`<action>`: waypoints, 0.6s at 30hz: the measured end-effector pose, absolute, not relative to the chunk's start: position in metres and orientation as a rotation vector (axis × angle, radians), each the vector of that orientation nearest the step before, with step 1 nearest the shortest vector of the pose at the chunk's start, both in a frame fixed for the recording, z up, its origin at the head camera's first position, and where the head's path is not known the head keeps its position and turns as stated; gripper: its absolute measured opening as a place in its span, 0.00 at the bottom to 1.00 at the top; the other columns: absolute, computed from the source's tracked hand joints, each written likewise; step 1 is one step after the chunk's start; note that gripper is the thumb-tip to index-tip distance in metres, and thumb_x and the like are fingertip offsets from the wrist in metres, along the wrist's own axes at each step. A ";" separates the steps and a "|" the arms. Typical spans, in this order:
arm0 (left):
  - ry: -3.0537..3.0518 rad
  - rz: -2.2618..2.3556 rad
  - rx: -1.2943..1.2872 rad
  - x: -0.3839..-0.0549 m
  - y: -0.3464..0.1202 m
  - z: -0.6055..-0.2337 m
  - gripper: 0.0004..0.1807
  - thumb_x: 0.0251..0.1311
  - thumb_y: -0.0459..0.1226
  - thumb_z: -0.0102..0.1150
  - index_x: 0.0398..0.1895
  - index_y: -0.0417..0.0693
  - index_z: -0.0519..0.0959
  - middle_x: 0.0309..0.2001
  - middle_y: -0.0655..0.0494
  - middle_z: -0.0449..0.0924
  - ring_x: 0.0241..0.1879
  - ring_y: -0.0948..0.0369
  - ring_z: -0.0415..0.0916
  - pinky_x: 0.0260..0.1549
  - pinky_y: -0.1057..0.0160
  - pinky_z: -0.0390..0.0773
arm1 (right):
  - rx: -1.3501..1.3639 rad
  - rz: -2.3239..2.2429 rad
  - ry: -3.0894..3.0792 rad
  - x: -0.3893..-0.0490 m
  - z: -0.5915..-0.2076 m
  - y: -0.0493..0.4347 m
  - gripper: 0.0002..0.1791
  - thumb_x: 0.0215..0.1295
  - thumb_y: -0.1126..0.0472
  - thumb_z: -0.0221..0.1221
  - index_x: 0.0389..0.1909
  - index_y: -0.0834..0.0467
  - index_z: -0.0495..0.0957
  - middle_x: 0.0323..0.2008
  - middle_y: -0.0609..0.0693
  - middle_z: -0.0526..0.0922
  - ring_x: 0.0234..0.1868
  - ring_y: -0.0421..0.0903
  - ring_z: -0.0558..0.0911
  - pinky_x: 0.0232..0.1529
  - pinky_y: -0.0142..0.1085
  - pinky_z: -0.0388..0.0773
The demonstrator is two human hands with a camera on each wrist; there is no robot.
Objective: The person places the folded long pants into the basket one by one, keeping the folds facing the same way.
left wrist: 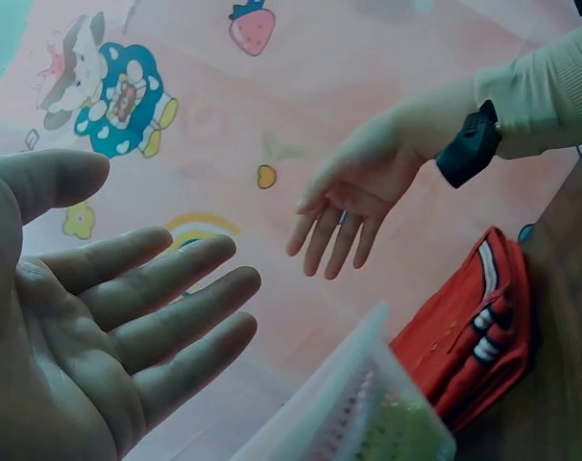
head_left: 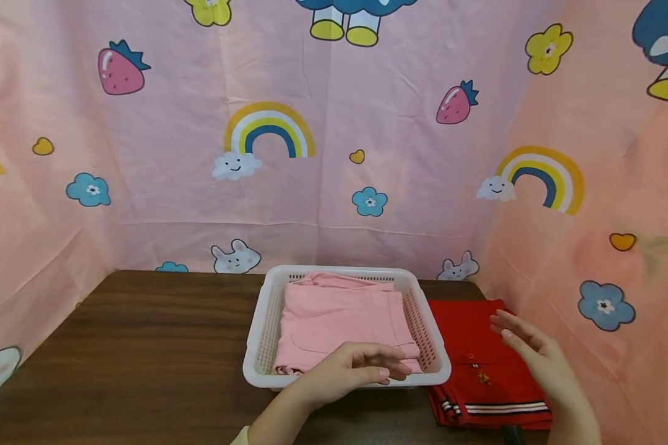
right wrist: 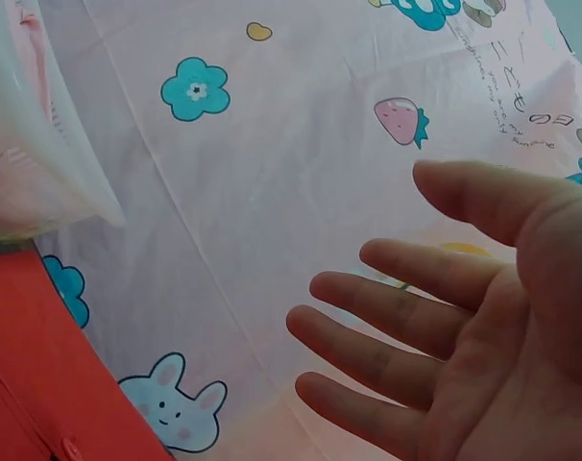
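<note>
"Where have the clothes been put?"

"Pink garment [head_left: 342,315] is folded inside the white basket [head_left: 260,324] on the bench [head_left: 145,352], presumably for a fit. Red garment [head_left: 467,337] is laid folded beside it, likely within the right hand's [head_left: 541,358] reach."

"Anything gripped?"

"Nothing. Left hand [head_left: 345,371] is held near the basket's front rim; both hands' fingers [left wrist: 166,277] are opened, loosely spread."

A table [head_left: 145,358] lies below the left hand [head_left: 351,371] and right hand [head_left: 542,355], stretching leftward; a cloth [head_left: 323,241] hangs beyond both and to either side; on it are printed a rainbow [head_left: 269,116] ahead and left of the left hand, a second rainbow [head_left: 540,159] ahead of the right hand, a strawberry [head_left: 454,106] and a rabbit [head_left: 459,269] beyond, between the two; a flower [head_left: 607,306] and a heart [head_left: 623,241], right of the right hand.
</note>
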State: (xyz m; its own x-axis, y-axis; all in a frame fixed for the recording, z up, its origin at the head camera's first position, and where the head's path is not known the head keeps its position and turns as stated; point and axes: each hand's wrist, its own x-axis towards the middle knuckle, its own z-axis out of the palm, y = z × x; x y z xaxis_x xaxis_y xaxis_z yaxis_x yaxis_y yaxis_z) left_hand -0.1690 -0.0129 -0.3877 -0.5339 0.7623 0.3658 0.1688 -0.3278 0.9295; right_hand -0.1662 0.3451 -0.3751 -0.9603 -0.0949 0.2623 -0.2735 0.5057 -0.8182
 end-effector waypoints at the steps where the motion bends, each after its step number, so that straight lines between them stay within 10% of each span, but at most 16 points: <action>1: 1.482 1.916 1.206 -0.168 -0.012 -0.389 0.21 0.68 0.28 0.46 0.63 0.29 0.67 0.56 0.30 0.72 0.56 0.42 0.72 0.52 0.56 0.74 | 0.314 1.434 -2.556 -0.166 -0.375 0.346 0.25 0.75 0.56 0.47 0.68 0.63 0.63 0.58 0.46 0.75 0.52 0.28 0.74 0.46 0.24 0.71; 18: 1.449 1.821 1.171 -0.162 0.009 -0.407 0.21 0.69 0.28 0.45 0.61 0.22 0.63 0.55 0.27 0.72 0.57 0.50 0.72 0.53 0.60 0.73 | 0.024 1.573 -2.468 -0.163 -0.377 0.370 0.29 0.74 0.50 0.47 0.70 0.62 0.61 0.49 0.27 0.75 0.46 0.27 0.77 0.40 0.22 0.73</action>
